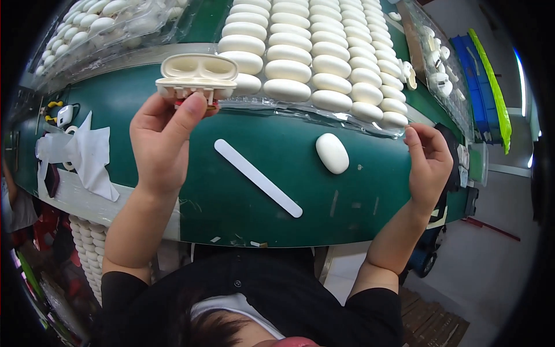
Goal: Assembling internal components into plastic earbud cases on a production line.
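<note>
Raised over the left part of the bench, my left hand (162,139) pinches an off-white earbud charging case (199,70) from below. Its lid is hinged up, showing two rounded hollows, and small red and white parts show under the body. My right hand (429,165) is closed, thumb and forefinger pinching the near right corner of a clear plastic tray (324,117). Rows of glossy white oval cases (287,71) fill that tray. Between my arms lie one loose white oval case (333,154) and a flat white stick with rounded ends (258,178).
The green bench (231,222) curves along in front of me. At left lie a white cloth (92,153) and a small white device with yellow parts (65,115). Another clear tray of white pieces (87,36) stands far left. Blue bins (477,87) stand at right.
</note>
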### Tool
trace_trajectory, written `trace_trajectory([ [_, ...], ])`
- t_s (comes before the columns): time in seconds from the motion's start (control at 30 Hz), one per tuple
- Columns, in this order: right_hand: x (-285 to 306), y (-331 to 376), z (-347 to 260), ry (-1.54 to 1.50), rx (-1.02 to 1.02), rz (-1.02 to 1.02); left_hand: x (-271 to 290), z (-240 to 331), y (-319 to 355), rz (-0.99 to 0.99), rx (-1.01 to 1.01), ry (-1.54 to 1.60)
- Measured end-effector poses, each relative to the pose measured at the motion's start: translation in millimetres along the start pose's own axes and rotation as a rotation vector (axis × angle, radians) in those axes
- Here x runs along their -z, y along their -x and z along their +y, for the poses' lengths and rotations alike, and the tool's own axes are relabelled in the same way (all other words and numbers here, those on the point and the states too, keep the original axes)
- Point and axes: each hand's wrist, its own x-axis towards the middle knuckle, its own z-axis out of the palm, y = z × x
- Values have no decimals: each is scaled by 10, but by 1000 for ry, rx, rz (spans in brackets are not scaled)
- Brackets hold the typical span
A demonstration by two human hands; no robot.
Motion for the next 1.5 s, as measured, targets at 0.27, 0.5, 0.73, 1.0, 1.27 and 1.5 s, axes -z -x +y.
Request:
trace_trajectory([
  [0.27,-625,140,-1079,10,504,-428,-83,-293,-4,-42,209,17],
  [0.5,-2897,443,-2066,45,753,-1027,-67,-452,-99,-50,188,-99],
  [0.73,-3974,870,-2094,392,935,-711,74,-337,-239,109,215,-97],
  [1.0,-3741,169,-2805,-473,318,-774,-100,-589,-163,244,-335,65],
  [1.27,-3971,780,-2816,-77,1240,-745,-16,-598,-399,-64,33,260],
  [1.5,-4031,811,-2867,-120,1217,-669,96,-173,-171,129,39,-40],
])
